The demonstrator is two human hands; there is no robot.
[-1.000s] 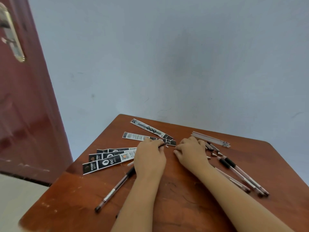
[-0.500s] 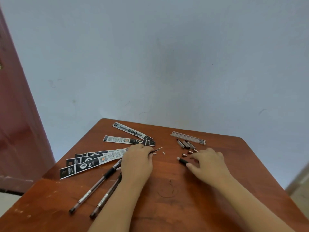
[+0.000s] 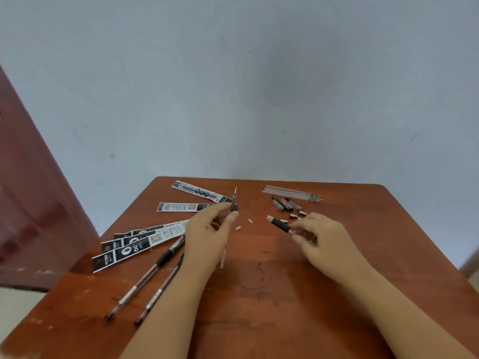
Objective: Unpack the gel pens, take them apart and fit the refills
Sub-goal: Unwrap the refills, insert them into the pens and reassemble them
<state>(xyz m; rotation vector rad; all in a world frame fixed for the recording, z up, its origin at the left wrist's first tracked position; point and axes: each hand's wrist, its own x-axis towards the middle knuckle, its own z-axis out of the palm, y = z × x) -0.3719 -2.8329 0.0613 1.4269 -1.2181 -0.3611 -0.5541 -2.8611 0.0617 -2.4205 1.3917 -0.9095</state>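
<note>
Two hands busy: left hand [image 3: 207, 230] pinches refill [image 3: 234, 202], right hand [image 3: 320, 235] grips barrel [image 3: 281, 224]. I judge next: thread refill in.

Reddish-brown table [image 3: 259, 307], black-and-white printed wrappers [image 3: 134, 248], clear pens [image 3: 147, 278] with black grips, perhaps pinkish refills [image 3: 290, 193].

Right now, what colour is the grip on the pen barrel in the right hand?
Black, on a clear barrel, seen in the head view.
</note>
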